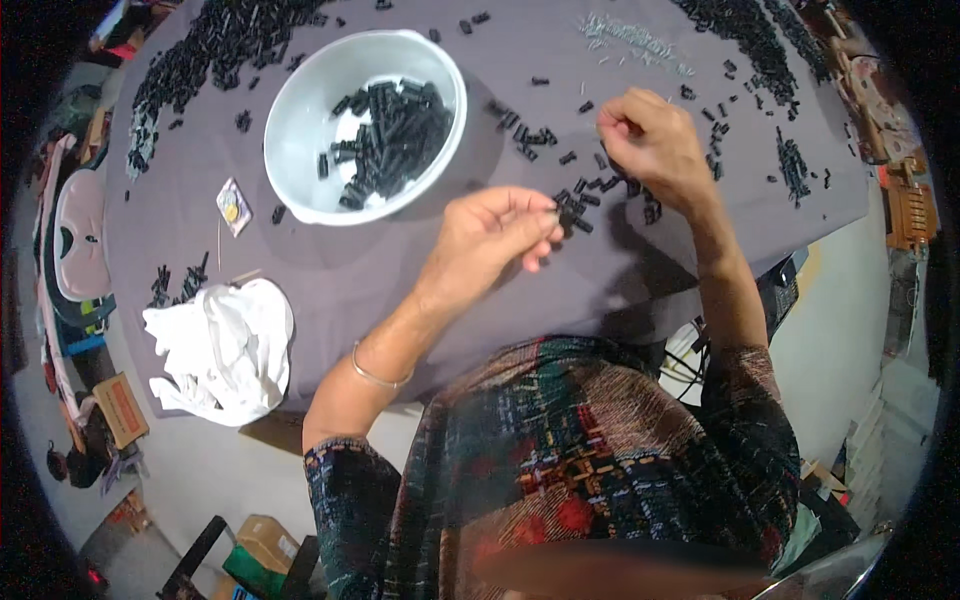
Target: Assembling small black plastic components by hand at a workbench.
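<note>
My left hand (495,235) is closed in a pinch, thumb against fingertips, on what looks like a small black plastic piece. Right beyond those fingertips lies a loose group of short black cylindrical pieces (580,222) on the cloth. My right hand (655,140) is held above the table farther right, fingers curled in; whatever they hold is hidden. A few more black pieces (525,135) are strewn between the hands and the bowl. The white bowl (290,190), left of my hands, contains a heap of black pieces (395,135).
Grey cloth (350,270) covers the table. Large black piles (215,50) spread across the far left, others (740,45) at far right. Small clear parts (630,40) lie at the back. A white crumpled cloth (225,345) and a small packet (234,208) are at left.
</note>
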Motion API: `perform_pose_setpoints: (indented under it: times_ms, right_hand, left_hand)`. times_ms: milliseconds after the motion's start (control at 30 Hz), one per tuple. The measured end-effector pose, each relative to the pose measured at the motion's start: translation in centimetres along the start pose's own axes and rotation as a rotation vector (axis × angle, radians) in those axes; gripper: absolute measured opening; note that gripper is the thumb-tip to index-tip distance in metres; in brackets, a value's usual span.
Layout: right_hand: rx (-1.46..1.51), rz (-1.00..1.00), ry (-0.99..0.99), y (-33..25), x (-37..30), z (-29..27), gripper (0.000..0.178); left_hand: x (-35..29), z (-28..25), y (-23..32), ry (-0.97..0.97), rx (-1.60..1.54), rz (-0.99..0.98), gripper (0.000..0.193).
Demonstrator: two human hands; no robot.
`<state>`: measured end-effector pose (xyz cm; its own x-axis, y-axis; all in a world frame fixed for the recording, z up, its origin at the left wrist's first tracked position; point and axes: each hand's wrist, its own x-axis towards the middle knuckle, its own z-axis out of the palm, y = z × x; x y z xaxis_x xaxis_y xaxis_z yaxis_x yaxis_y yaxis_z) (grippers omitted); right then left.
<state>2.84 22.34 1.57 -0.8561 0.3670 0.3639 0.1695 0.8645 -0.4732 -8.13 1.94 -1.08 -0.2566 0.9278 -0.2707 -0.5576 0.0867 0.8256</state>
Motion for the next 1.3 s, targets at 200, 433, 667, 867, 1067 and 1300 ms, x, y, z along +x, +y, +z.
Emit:
perform_pose_setpoints:
  times_ms: [200,433,667,867,1067,1300]
  right_hand:
    - [0.117,-0.094,-0.121,-5.5,-3.4,-2.3,0.016]
    - [-0.018,-0.173,-0.096,-6.5,-4.1,-1.6,0.023]
    - [-0.167,-0.237,-0.005,-6.5,-4.4,-1.5,0.018]
    - [-0.193,-0.24,-0.052,-6.8,-4.5,-1.5,0.025]
    - [-0.047,-0.2,-0.062,-6.8,-4.4,-1.8,0.021]
    - [0.138,-0.011,0.074,-3.7,-3.2,-2.0,0.011]
  left_hand:
    - [0.0,0.9,0.0,0.031,0.069,0.075,0.017]
    - [0.0,0.8,-0.7,0.004,0.151,0.102,0.018]
    - [-0.4,1.2,-0.4,0.017,0.161,0.102,0.017]
    - [-0.1,0.9,-0.8,0.009,0.152,0.102,0.017]
    - [0.1,0.8,-0.9,-0.011,0.09,0.113,0.017]
    - [0.0,0.0,-0.6,-0.208,-0.355,-0.064,0.018]
